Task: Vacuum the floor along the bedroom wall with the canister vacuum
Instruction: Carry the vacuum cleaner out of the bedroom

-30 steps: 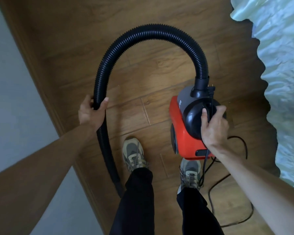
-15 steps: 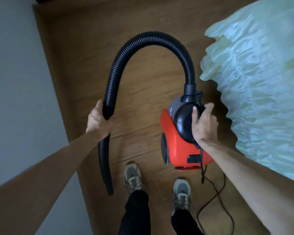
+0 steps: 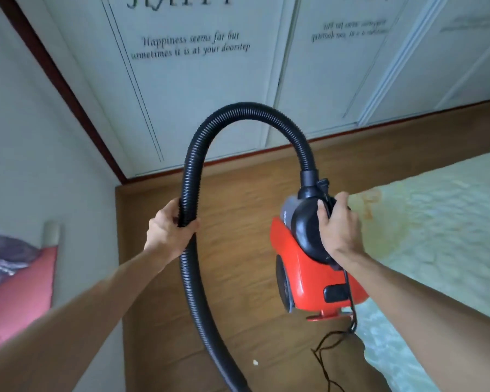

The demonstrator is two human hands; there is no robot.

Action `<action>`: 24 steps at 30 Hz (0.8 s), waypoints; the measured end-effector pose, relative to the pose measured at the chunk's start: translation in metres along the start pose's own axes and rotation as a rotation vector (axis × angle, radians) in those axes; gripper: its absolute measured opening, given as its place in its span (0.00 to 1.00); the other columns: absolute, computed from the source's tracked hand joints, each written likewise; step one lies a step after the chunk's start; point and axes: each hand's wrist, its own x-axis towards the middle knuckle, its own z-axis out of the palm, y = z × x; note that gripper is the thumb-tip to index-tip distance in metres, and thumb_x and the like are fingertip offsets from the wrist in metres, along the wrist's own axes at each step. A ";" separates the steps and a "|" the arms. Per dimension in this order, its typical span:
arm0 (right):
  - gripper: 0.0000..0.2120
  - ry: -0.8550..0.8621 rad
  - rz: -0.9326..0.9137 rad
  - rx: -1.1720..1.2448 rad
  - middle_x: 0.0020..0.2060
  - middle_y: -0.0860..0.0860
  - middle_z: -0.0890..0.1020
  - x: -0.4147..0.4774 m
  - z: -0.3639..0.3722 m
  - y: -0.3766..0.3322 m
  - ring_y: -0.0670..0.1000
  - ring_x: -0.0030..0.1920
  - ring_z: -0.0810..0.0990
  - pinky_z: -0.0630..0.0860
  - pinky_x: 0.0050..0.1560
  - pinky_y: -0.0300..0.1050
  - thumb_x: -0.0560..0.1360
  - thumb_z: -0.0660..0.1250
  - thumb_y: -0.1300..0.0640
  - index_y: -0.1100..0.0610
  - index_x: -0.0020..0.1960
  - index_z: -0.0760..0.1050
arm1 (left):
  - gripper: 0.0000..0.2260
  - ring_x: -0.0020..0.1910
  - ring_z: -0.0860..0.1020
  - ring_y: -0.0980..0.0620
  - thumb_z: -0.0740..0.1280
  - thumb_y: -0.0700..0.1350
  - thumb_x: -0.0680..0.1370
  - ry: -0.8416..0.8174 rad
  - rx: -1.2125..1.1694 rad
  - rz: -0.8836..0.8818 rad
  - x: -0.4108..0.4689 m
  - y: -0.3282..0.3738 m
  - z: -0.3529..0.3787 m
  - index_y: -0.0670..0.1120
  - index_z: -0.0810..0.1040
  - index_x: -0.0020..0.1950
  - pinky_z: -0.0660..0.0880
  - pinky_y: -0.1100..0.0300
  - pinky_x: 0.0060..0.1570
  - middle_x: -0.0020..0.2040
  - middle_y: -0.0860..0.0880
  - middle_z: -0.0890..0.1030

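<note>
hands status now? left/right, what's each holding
Left hand: closed around the black hose.
Right hand: closed on the red vacuum handle.

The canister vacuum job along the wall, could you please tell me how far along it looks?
Done: nothing can be confirmed as cleaned. In hand: the left hand grips the black hose and the right hand carries the red canister vacuum by its top. The hose end runs out of view at the bottom. Left: a pale crumb lies on the wooden floor, and the strip by the wall looks untreated.

Red vacuum (image 3: 309,267), ribbed black hose (image 3: 193,171), brown floor (image 3: 238,222).
</note>
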 end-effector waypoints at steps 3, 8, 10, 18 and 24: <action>0.16 0.043 0.018 0.032 0.46 0.68 0.80 0.025 -0.064 -0.052 0.69 0.47 0.80 0.67 0.38 0.51 0.82 0.60 0.50 0.64 0.55 0.67 | 0.21 0.48 0.82 0.47 0.75 0.48 0.73 0.026 -0.009 0.071 0.004 0.067 -0.038 0.56 0.74 0.64 0.80 0.48 0.53 0.50 0.51 0.82; 0.17 0.131 0.013 0.094 0.48 0.67 0.80 0.063 -0.168 -0.133 0.69 0.51 0.80 0.70 0.40 0.53 0.82 0.59 0.48 0.63 0.57 0.67 | 0.24 0.44 0.82 0.46 0.74 0.48 0.75 0.091 -0.017 0.236 0.007 0.179 -0.108 0.51 0.72 0.70 0.79 0.56 0.49 0.50 0.47 0.83; 0.16 0.170 -0.007 0.116 0.48 0.67 0.80 0.078 -0.207 -0.161 0.68 0.50 0.80 0.68 0.39 0.51 0.82 0.58 0.48 0.63 0.57 0.66 | 0.25 0.41 0.82 0.47 0.73 0.47 0.76 0.117 -0.042 0.294 0.006 0.219 -0.137 0.50 0.71 0.71 0.79 0.57 0.46 0.48 0.46 0.83; 0.16 0.334 -0.136 0.177 0.45 0.66 0.80 0.113 -0.340 -0.257 0.69 0.49 0.80 0.69 0.39 0.52 0.82 0.59 0.50 0.62 0.59 0.62 | 0.25 0.40 0.82 0.49 0.72 0.48 0.77 0.244 -0.122 0.458 -0.011 0.341 -0.229 0.51 0.68 0.72 0.76 0.61 0.37 0.47 0.47 0.82; 0.14 0.392 -0.173 0.248 0.36 0.54 0.72 0.116 -0.404 -0.308 0.63 0.43 0.78 0.69 0.36 0.50 0.82 0.59 0.51 0.61 0.56 0.62 | 0.25 0.41 0.82 0.47 0.73 0.47 0.76 0.280 -0.161 0.513 -0.022 0.398 -0.274 0.48 0.70 0.71 0.80 0.56 0.43 0.48 0.45 0.83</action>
